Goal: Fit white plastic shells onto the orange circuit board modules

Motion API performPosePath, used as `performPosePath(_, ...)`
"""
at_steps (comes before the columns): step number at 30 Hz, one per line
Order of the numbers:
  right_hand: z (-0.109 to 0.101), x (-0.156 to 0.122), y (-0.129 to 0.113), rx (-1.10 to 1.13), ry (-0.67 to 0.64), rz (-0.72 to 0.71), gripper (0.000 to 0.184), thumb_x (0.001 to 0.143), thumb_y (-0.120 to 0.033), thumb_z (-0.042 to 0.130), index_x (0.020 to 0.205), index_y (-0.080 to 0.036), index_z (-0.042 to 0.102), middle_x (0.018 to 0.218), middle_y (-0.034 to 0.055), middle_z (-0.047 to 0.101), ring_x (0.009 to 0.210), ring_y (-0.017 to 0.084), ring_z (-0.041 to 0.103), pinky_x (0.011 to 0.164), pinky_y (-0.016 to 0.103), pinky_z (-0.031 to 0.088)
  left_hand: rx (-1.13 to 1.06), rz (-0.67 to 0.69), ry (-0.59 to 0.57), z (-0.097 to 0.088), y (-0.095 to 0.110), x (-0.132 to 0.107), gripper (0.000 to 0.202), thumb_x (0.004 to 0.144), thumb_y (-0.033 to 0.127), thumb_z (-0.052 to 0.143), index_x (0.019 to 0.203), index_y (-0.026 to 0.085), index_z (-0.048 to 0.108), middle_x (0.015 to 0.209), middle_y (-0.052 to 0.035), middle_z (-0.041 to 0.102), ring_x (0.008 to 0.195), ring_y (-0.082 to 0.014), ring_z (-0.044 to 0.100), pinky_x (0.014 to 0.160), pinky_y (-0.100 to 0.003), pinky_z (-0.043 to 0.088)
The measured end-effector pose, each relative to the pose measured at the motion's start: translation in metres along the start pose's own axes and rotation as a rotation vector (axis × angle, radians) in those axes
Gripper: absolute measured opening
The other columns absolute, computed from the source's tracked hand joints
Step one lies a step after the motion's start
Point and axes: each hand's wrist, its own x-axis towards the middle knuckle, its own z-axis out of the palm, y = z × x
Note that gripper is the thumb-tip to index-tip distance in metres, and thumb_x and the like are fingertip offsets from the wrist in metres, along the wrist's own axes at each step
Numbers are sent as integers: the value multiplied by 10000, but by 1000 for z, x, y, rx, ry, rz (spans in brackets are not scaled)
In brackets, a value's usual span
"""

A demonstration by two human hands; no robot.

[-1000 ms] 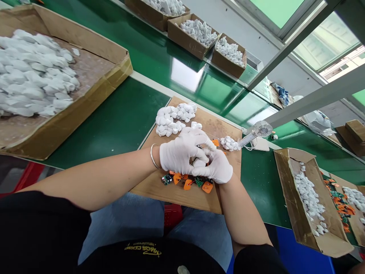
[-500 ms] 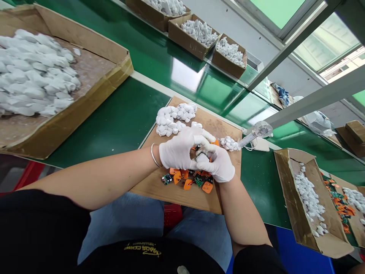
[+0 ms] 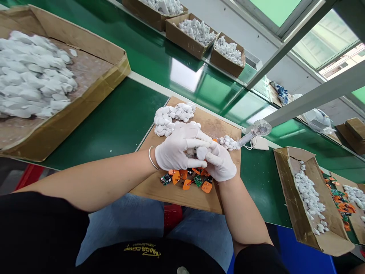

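Observation:
Both my hands wear white gloves and meet over a brown cardboard sheet [image 3: 173, 194]. My left hand [image 3: 176, 150] is curled, fingers wrapped round a small white plastic part [image 3: 201, 153]. My right hand [image 3: 221, 163] pinches the same part from the other side. Just below the hands lie several orange pieces with small green circuit boards [image 3: 188, 179]. A heap of white plastic shells [image 3: 168, 118] sits on the far left of the sheet, and a smaller heap [image 3: 229, 143] lies to the right.
A big cardboard tray [image 3: 85, 102] of white shells stands at the left on the green belt. Three boxes of shells [image 3: 196, 34] line the far side. Another open box [image 3: 310, 198] stands at the right, with a small clear fan [image 3: 259, 129] beyond the sheet.
My hands have closed more tightly together around the white part and shifted slightly up. The orange piece between my fingers half a second ago is no longer visible.

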Motion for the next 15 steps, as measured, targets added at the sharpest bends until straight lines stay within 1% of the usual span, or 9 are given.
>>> performPosePath(2, -2, 0, 3, -3, 13, -9, 433, 679, -399, 863, 1019, -190, 694, 675, -37, 550, 561, 100, 451, 577, 241, 443, 42, 3, -24, 0, -1, 0, 271, 818, 430, 743, 1024, 263, 687, 983, -17, 731, 888, -212, 646, 848, -418, 507)
performPosePath(4, -4, -1, 4, -11, 29, -6, 481, 651, -407, 876, 1037, -180, 701, 652, -36, 546, 545, 107, 439, 565, 252, 439, 77, -7, -59, -1, -2, -1, 225, 840, 458, 717, 973, 277, 699, 912, -4, 727, 854, -210, 632, 846, -420, 499)
performPosePath(7, -7, -2, 6, -7, 36, -5, 473, 660, -465, 855, 993, -163, 710, 608, -32, 528, 525, 118, 431, 543, 266, 424, 107, -3, -67, -1, -3, -1, 216, 839, 492, 709, 933, 298, 705, 879, 5, 724, 847, -214, 622, 849, -413, 496)
performPosePath(9, -7, -1, 8, -16, 45, -14, 455, 663, -487, 848, 944, -158, 710, 601, -25, 533, 516, 119, 429, 521, 266, 405, 94, -21, -95, -1, -3, -1, 250, 841, 518, 697, 997, 322, 701, 921, 14, 733, 866, -212, 630, 857, -399, 502)
performPosePath(11, -7, -1, 8, -41, 61, -16, 466, 650, -474, 861, 959, -161, 704, 606, -23, 541, 523, 123, 442, 524, 267, 409, 71, -29, -119, 0, -4, -1, 334, 846, 532, 693, 1104, 321, 684, 976, 11, 744, 905, -214, 640, 870, -397, 506)
performPosePath(13, -6, -1, 8, -69, 77, -33, 475, 648, -477, 861, 974, -172, 698, 614, -19, 547, 556, 138, 474, 564, 278, 444, 54, 21, -102, 1, -5, -2, 418, 847, 524, 708, 1179, 275, 662, 1033, -16, 751, 946, -221, 645, 881, -406, 510)
performPosePath(15, -6, -1, 8, -89, 72, -50, 435, 666, -522, 833, 909, -188, 695, 615, -9, 553, 600, 162, 511, 618, 302, 484, 38, 95, -66, 2, -7, -3, 454, 856, 493, 718, 1213, 222, 642, 1096, -58, 745, 989, -223, 648, 896, -411, 517)
